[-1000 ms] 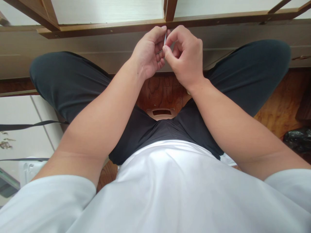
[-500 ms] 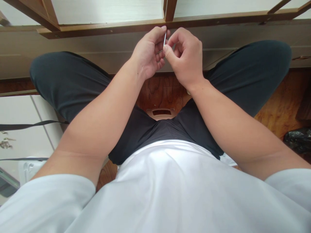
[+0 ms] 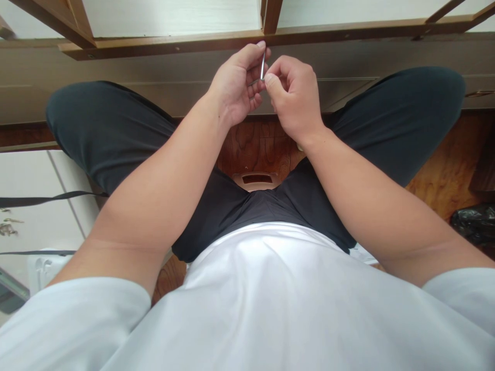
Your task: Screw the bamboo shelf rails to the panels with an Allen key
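Note:
My left hand [image 3: 240, 85] is turned palm up below the wooden rail, with its thumb and fingers closed around the upper end of a thin silver rod that looks like a hex key [image 3: 263, 66]. The rod points down between my hands, and a faint line near its lower end may be a bend. My right hand [image 3: 296, 90] has thumb and forefinger pinched at that lower end; the fingertips partly hide the contact. Just above my left thumb runs the wooden rail [image 3: 216, 41] of a frame.
Wooden uprights [image 3: 272, 15] rise from the rail against a pale surface. My knees are spread on both sides. Between them a stool with a slot [image 3: 257, 179] shows above the wood floor. A black plastic bag [image 3: 475, 221] lies at right; a white cabinet [image 3: 34, 226] with keys is at left.
My right hand has moved slightly down, exposing more of the rod's lower end. My left hand has stayed in place.

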Tool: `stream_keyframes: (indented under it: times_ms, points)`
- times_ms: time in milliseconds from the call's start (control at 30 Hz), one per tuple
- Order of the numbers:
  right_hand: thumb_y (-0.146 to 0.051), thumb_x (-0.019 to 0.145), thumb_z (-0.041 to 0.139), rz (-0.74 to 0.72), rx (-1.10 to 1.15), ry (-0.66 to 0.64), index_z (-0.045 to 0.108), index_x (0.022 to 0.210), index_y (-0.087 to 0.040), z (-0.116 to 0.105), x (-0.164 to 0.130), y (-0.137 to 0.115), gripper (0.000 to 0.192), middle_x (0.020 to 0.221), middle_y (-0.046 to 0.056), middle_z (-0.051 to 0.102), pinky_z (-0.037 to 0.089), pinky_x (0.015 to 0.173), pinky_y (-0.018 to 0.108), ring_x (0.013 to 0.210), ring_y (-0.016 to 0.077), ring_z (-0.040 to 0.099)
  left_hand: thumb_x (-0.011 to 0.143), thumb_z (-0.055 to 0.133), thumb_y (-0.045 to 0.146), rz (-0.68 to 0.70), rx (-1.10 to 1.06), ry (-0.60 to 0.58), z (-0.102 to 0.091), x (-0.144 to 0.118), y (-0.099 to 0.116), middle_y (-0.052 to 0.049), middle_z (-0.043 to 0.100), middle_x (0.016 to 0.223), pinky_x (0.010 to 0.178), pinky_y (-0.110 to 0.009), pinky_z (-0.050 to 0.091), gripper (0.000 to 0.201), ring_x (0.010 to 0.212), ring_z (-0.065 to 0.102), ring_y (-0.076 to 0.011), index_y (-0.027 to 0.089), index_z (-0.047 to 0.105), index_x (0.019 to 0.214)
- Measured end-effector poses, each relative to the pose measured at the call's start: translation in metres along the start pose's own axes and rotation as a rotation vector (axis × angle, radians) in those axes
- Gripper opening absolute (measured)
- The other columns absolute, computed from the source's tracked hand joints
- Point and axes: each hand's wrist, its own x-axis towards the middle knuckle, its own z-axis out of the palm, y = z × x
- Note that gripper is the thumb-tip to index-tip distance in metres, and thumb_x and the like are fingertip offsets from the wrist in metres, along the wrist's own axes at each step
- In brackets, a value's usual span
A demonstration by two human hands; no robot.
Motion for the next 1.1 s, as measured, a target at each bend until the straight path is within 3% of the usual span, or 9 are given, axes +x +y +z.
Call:
stream_keyframes:
  times_ms: [133, 467, 600, 1100]
  points:
    - [-0.024, 0.091, 0.053, 0.105, 0.072, -0.053, 0.049, 0.068, -0.028, -0.005, -0.001, -0.005, 0.023, 0.064, 0.0, 0.053, 0.036, 0.06, 0.032, 0.063, 0.0182, 0.052, 0.091, 0.058, 0.036, -0.031, 0.004, -0.003, 0.0, -0.002, 0.003, 0.004, 0.066, 0.075, 0.055, -0.027, 0.036, 0.024, 0.061, 0.049, -0.0082, 0.029, 0.066, 0.07]
    - [-0.021, 0.091, 0.053, 0.208, 0.189, -0.078, 0.05, 0.069, -0.026, -0.003, -0.004, -0.007, 0.022, 0.066, -0.002, 0.057, 0.034, 0.052, 0.028, 0.056, 0.0131, 0.051, 0.092, 0.058, 0.036, -0.027, 0.008, 0.013, 0.0, -0.003, 0.004, 0.003, 0.064, 0.077, 0.059, -0.028, 0.036, 0.025, 0.061, 0.049, -0.0079, 0.028, 0.068, 0.07]
    - [-0.019, 0.093, 0.051, 0.312, 0.266, -0.122, 0.051, 0.07, -0.026, -0.002, -0.005, -0.011, 0.024, 0.052, -0.004, 0.049, 0.032, 0.049, 0.027, 0.048, 0.0121, 0.046, 0.091, 0.059, 0.038, -0.02, 0.02, 0.01, -0.001, -0.002, 0.003, 0.003, 0.066, 0.08, 0.057, -0.028, 0.034, 0.023, 0.061, 0.046, -0.0083, 0.029, 0.07, 0.072]
    - [-0.034, 0.085, 0.061, 0.602, 0.567, -0.23, 0.057, 0.069, -0.03, -0.005, -0.005, -0.004, 0.017, 0.054, -0.002, 0.049, 0.016, 0.041, 0.028, 0.039, 0.0129, 0.032, 0.09, 0.06, 0.04, -0.016, 0.042, 0.011, -0.003, 0.001, 0.002, 0.003, 0.067, 0.085, 0.057, -0.024, 0.042, 0.02, 0.066, 0.052, -0.0087, 0.029, 0.068, 0.075]
